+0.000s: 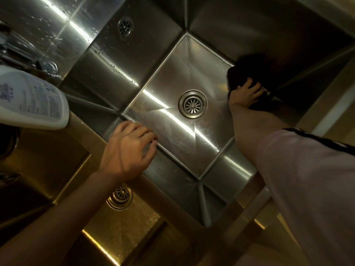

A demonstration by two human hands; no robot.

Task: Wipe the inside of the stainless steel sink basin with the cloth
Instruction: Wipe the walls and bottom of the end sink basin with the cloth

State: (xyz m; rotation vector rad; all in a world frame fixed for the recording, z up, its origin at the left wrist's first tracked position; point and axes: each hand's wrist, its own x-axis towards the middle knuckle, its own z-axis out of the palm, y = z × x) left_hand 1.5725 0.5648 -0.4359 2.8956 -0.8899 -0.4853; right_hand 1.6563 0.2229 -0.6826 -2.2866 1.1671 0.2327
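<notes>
steel sink basin, right hand pressing dark cloth at wall edge

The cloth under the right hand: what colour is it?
Dark, nearly black; the cloth shows in the head view.

A steel counter (wet with droplets) carries a white bottle.

A steel worktop fills the far left corner, wet with scattered droplets and crossed by a long bright streak of reflected light. At the left edge lies a white plastic bottle with a printed label — its text too small to read. Behind it sit blurred chrome fittings. The near left reflects warm yellow light; the far right corner falls into deep shadow.
</notes>
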